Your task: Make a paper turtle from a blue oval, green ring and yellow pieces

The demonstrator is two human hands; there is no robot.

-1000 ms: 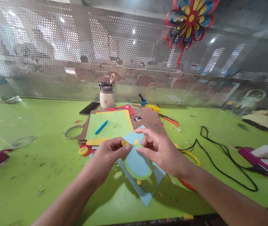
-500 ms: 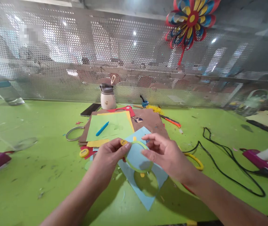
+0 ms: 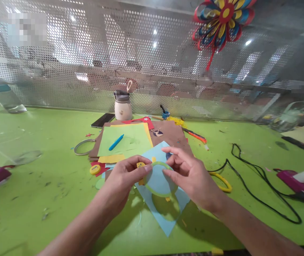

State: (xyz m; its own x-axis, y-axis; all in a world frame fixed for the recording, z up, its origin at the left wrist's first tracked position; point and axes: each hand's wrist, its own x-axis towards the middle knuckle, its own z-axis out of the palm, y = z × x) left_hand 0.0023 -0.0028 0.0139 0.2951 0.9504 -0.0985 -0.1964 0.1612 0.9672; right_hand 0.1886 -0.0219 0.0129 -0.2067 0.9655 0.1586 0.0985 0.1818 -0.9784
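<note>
My left hand (image 3: pixel 123 177) pinches the green-rimmed blue disc (image 3: pixel 160 182) at its upper left edge, thumb in front. My right hand (image 3: pixel 190 177) is at the upper right edge, thumb over the rim, index finger raised; whether it grips, I cannot tell. The disc is between my hands, above a blue sheet (image 3: pixel 167 227). A yellow piece (image 3: pixel 140 165) shows beside my left fingertips. Beyond my left hand, a blue pen (image 3: pixel 116 142) lies on a green sheet (image 3: pixel 138 145). A yellow loop (image 3: pixel 228 187) is just right of my right hand.
</note>
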